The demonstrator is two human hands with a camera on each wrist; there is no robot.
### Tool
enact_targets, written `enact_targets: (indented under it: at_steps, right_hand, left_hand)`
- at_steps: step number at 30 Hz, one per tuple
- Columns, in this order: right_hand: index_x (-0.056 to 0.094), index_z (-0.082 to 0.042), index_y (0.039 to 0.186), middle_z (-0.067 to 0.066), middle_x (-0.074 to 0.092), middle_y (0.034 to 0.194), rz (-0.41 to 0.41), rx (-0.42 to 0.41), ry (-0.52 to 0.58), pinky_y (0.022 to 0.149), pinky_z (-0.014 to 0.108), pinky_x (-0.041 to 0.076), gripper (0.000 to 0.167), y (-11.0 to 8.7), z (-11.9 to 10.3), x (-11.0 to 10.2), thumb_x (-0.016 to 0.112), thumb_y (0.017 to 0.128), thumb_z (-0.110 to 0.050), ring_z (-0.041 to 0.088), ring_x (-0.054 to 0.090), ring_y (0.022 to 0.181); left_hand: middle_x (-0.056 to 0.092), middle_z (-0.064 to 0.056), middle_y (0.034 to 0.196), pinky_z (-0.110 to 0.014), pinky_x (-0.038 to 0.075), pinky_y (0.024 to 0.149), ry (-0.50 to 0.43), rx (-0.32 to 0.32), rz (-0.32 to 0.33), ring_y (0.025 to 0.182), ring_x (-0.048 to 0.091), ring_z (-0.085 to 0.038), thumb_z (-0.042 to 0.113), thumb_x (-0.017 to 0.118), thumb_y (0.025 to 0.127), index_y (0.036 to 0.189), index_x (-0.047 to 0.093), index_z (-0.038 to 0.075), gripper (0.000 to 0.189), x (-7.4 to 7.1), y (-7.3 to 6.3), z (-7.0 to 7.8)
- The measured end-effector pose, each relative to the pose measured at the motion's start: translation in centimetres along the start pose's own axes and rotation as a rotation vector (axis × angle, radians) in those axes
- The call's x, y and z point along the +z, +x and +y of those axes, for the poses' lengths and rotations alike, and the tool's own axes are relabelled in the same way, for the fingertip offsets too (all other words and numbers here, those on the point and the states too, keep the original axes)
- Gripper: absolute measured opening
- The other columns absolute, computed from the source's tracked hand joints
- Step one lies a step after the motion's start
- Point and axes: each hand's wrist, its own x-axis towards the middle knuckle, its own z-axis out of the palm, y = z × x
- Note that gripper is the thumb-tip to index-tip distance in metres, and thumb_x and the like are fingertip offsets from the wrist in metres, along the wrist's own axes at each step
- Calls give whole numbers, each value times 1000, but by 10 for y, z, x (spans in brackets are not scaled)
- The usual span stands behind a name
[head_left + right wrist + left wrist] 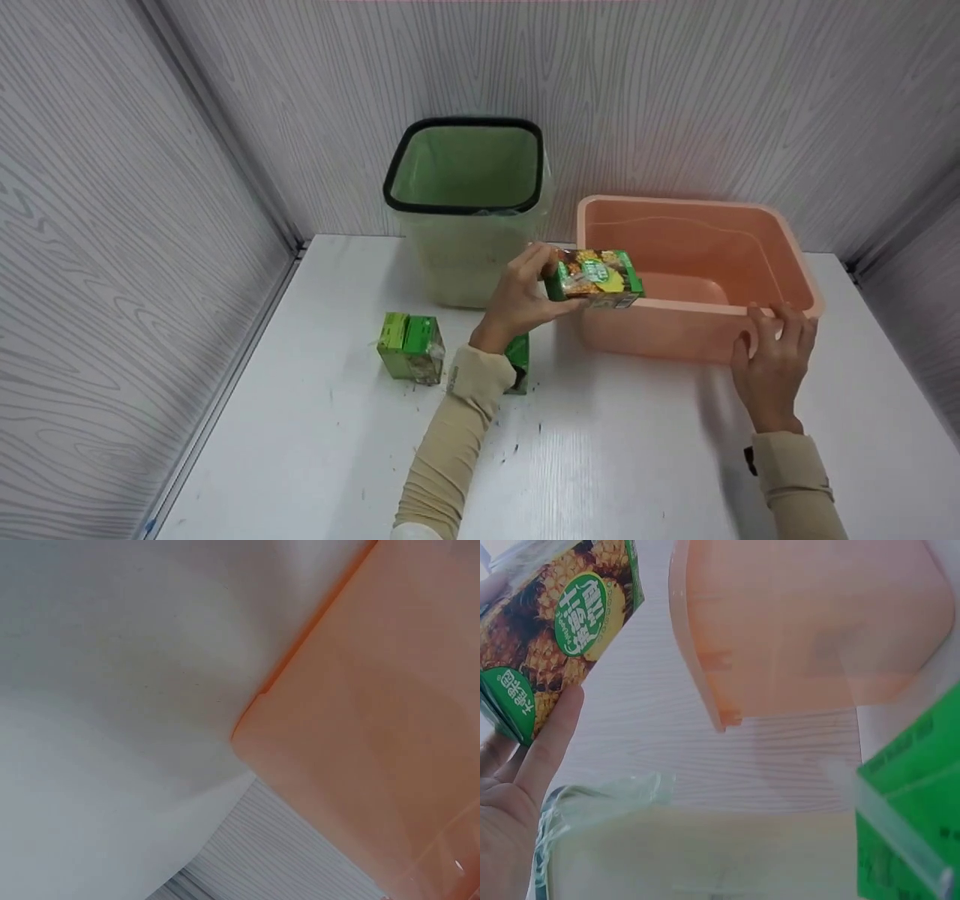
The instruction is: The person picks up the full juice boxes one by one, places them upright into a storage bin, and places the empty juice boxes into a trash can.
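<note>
My left hand (519, 298) holds a small drink carton (596, 276) printed with pineapples, thumb below and fingers at its left end. The carton is at the front left part of the pink tub's (652, 330) rim, above the table. In the left wrist view, the fingers of the left hand (525, 772) lie along the pineapple carton (544, 630). At the tub's front right rim, my right hand (776, 360) hooks its fingers over the edge. The right wrist view has the tub wall (360, 720), but no hand.
Behind the left hand stands a pale green bin (465, 259) with a black rim. Two green cartons (411, 349) stand side by side on the left of the table (300, 450). A green package (519, 356) is partly hidden behind the left forearm. Dark crumbs dot the tabletop.
</note>
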Motion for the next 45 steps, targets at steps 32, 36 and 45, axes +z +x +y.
enact_targets:
  at_steps: [32,36,45]
  right_hand:
    - [64,6,118,32,53,125,-17,30,-12,116,65,14,32,-2,-1,-1,61,86,11,52,44,122]
    - [64,6,117,33,53,124,-8,14,-16,116,64,15,31,0,1,-2,61,87,11,52,44,121]
    - [64,6,117,33,53,125,-11,17,-6,116,65,14,30,-1,1,0,61,87,11,53,44,122]
  left_hand:
    - [46,-11,100,-20,46,91,-36,3,-17,99,52,-20,8,92,73,93,57,1,41,53,34,14]
    - [47,-11,99,-18,44,92,-12,5,-8,97,53,-20,11,93,73,93,58,2,41,61,38,12]
    - [50,-10,104,-17,45,93,82,0,-22,100,57,-19,16,91,77,98,62,4,38,75,46,11]
